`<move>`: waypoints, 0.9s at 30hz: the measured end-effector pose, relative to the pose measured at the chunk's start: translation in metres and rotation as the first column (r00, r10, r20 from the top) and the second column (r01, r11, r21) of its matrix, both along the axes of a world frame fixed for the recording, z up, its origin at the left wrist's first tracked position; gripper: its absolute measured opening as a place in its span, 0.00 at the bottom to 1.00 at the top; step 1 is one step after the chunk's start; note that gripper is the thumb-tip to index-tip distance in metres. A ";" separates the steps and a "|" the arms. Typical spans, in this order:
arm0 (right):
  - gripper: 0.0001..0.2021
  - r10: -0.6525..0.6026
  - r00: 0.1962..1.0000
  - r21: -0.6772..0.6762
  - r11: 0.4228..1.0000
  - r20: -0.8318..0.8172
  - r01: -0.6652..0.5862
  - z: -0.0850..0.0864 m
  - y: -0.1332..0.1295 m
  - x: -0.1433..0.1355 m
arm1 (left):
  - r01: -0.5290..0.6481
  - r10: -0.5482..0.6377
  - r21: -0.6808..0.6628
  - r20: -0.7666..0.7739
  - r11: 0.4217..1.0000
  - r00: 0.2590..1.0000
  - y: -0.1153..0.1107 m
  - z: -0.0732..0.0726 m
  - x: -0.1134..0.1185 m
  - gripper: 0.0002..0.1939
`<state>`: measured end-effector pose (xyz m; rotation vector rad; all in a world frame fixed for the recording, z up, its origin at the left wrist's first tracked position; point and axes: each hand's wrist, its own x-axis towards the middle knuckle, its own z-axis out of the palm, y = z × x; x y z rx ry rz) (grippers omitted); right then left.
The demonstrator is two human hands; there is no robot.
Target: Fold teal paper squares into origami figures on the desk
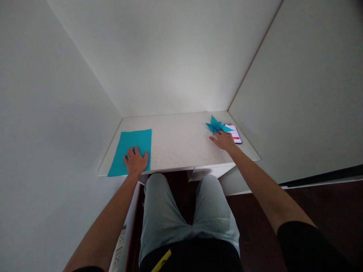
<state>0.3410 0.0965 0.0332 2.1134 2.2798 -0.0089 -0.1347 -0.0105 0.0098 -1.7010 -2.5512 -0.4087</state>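
At the left of the frame, the left hand (135,161) lies open, fingers spread, on a flat turquoise paper sheet (136,139) overhanging the white desk's (178,139) front edge. Right of centre, the right hand (224,139) reaches a turquoise origami figure (217,124) beside a lit smartphone (236,136); whether its fingers grip, I cannot tell.

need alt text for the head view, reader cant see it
A person's left hand rests spread on a flat turquoise sheet of paper, while the right hand is at a pointed turquoise origami figure beside a smartphone with a lit screen, all on a white desk.
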 end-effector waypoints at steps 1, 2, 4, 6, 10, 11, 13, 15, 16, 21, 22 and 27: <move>0.32 -0.003 1.000 0.002 1.000 0.002 0.003 0.000 0.001 0.000 | 0.000 0.000 -0.001 0.002 1.000 1.000 0.000 0.001 0.000 0.37; 0.32 -0.003 1.000 0.005 1.000 0.005 0.003 -0.001 0.002 0.000 | 0.001 -0.001 0.000 0.003 1.000 1.000 -0.001 0.001 0.000 0.37; 0.32 0.010 1.000 0.017 1.000 0.008 -0.010 -0.003 0.002 0.000 | 0.002 -0.002 0.006 0.002 1.000 1.000 -0.001 0.001 0.000 0.37; 0.32 0.027 0.999 0.029 0.999 0.019 -0.027 -0.006 0.001 0.001 | 0.003 -0.003 0.012 0.000 1.000 1.000 -0.001 0.000 -0.001 0.37; 0.31 0.029 0.998 -0.006 1.000 0.062 -0.029 -0.006 0.001 0.004 | 0.003 -0.003 0.015 -0.003 1.000 1.000 0.000 -0.003 -0.003 0.37; 0.31 0.028 0.997 -0.016 0.999 0.069 -0.027 -0.006 0.001 0.005 | 0.004 -0.004 0.013 -0.002 1.000 1.000 0.000 -0.004 -0.003 0.37; 0.31 0.020 0.997 -0.025 1.000 0.074 -0.018 -0.004 0.003 0.005 | 0.002 -0.002 0.008 -0.001 1.000 1.000 0.000 -0.004 -0.003 0.37; 0.32 0.012 0.997 -0.016 1.000 0.070 -0.011 -0.001 0.005 0.006 | 0.000 0.000 0.010 -0.003 1.000 1.000 0.000 -0.003 -0.002 0.37; 0.33 0.011 0.998 -0.007 1.000 0.066 -0.010 -0.001 0.006 0.007 | -0.002 0.002 0.015 -0.005 1.000 1.000 0.000 -0.003 -0.002 0.37; 0.35 0.013 0.998 -0.005 1.000 0.063 -0.013 0.002 0.011 0.011 | -0.002 0.003 0.027 -0.004 1.000 1.000 0.001 -0.003 -0.001 0.36; 0.34 0.011 0.998 -0.008 1.000 0.064 -0.011 0.003 0.012 0.012 | -0.004 0.004 0.028 -0.003 1.000 1.000 0.001 -0.003 -0.001 0.36; 0.29 0.020 1.000 0.106 0.994 0.007 -0.021 0.014 0.008 0.006 | -0.010 0.009 0.039 0.029 0.999 1.000 -0.001 -0.002 0.001 0.36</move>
